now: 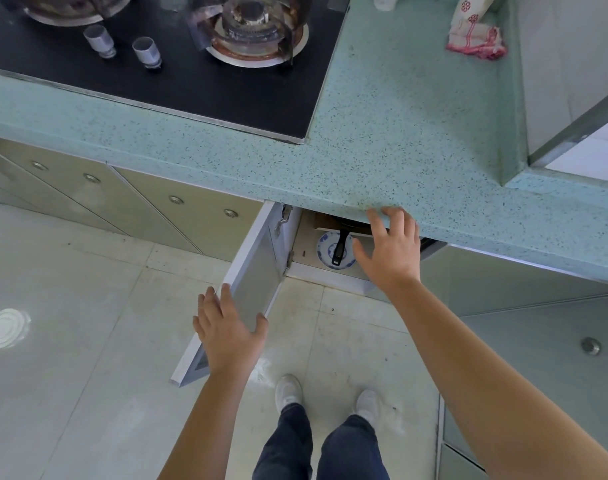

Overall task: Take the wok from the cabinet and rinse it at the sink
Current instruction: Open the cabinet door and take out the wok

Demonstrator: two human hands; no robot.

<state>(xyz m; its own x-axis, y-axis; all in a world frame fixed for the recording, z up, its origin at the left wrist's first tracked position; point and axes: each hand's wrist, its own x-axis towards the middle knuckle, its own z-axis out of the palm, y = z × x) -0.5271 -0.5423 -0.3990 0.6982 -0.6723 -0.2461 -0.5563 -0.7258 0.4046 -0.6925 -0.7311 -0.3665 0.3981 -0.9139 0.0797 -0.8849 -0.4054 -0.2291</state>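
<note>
Below the counter edge, at the centre of the view, the cabinet (pixel 306 245) stands open, its door (pixel 257 271) swung out toward the near left. Inside lies the wok (pixel 340 244). Only its black handle and a sliver of dark rim show. The handle points toward the near side and crosses over a blue-and-white plate (pixel 325 249) on the cabinet floor.

The left hand (pixel 226 329) rests on the door's free top edge, with fingers straight on the outer side and the thumb on the inner face. The hand lies flat rather than clasped. The right hand (pixel 389 251) reaches from the near right to the cabinet mouth with its arm extended and its back to the camera. Its fingers are spread wide and hold nothing, and its fingertips overlap the counter's front edge in the view. It is just right of the wok's handle, and contact cannot be determined.

The speckled green countertop (pixel 399 150) overhangs the opening and hides most of the wok, and the right hand covers the right part of the opening. On the far left of the counter sits a black gas hob (pixel 191 84) with a burner (pixel 257 26) and two metal knobs (pixel 99 39). A red-and-white cloth (pixel 475 39) lies at the far right. At the near centre, two pale shoes (pixel 288 389) stand on the tiled floor (pixel 87 341).
</note>
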